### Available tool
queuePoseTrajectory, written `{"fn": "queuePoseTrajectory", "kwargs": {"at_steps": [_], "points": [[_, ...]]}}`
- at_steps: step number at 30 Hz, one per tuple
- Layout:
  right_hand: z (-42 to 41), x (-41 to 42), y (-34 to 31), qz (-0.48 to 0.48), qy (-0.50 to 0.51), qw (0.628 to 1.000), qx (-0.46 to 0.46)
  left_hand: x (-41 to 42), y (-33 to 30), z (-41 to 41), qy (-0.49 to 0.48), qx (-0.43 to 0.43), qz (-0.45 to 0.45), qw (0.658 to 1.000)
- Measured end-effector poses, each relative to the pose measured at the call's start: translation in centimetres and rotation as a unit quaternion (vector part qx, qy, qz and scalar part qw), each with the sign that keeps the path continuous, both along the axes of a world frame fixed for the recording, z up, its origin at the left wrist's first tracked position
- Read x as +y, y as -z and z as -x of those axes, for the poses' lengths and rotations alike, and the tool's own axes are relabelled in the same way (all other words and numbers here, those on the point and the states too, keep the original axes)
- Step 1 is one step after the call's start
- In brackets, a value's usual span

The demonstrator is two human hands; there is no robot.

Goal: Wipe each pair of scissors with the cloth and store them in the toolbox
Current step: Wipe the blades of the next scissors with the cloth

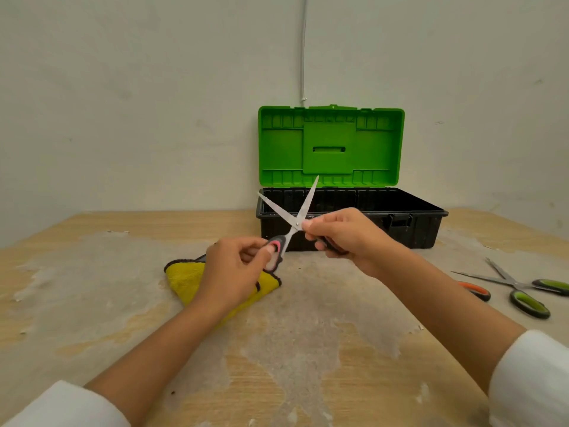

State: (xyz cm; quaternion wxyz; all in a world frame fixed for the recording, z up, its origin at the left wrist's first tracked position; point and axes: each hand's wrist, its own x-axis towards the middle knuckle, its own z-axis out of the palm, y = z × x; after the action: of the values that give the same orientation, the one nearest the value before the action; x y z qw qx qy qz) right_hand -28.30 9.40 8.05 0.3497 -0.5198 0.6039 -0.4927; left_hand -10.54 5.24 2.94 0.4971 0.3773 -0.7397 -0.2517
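A pair of scissors with pink-and-grey handles [292, 217] is held up in front of the toolbox, blades spread apart and pointing up. My left hand [237, 266] grips one handle loop with the thumb through it. My right hand [341, 235] grips the other handle, fingertips near the pivot. Under my left hand a folded yellow cloth [187, 282] lies on the table. The toolbox [428, 229] stands against the wall, its black base open and its green lid [329, 146] upright.
On the table at the right lie green-handled scissors [523, 291], open, and an orange-handled pair [475, 291] partly hidden by my right forearm. The wooden tabletop [277, 349] has worn pale patches. A white cable runs down the wall behind the box.
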Motion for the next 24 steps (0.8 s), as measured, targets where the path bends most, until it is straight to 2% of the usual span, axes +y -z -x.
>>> {"fn": "queuePoseTrajectory", "kwargs": {"at_steps": [3, 6, 11, 14, 18, 24], "points": [[-1.3, -0.9, -0.8, 0.025, -0.037, 0.985, -0.168, -0.5, -0.8, -0.8, -0.030, 0.079, -0.018, 0.996], [-3.0, -1.7, -0.8, 0.049, -0.065, 0.942, -0.325, -0.6, -1.5, -1.3, -0.048, 0.124, -0.014, 0.991], [-5.2, -2.5, 0.5, 0.114, -0.028, 0.866, -0.486, -0.7, -1.9, -1.7, -0.041, 0.132, -0.012, 0.990], [-5.6, -2.6, 1.3, 0.130, 0.015, 0.867, -0.481, -0.6, -1.7, -1.7, -0.029, 0.115, -0.008, 0.993], [-5.6, -2.7, 1.8, 0.124, 0.001, 0.884, -0.451, -0.5, -1.4, -1.6, -0.029, 0.097, 0.011, 0.995], [-5.7, -2.7, 1.9, 0.117, 0.012, 0.876, -0.468, -0.5, -1.0, -1.3, -0.040, 0.099, 0.027, 0.994]]}}
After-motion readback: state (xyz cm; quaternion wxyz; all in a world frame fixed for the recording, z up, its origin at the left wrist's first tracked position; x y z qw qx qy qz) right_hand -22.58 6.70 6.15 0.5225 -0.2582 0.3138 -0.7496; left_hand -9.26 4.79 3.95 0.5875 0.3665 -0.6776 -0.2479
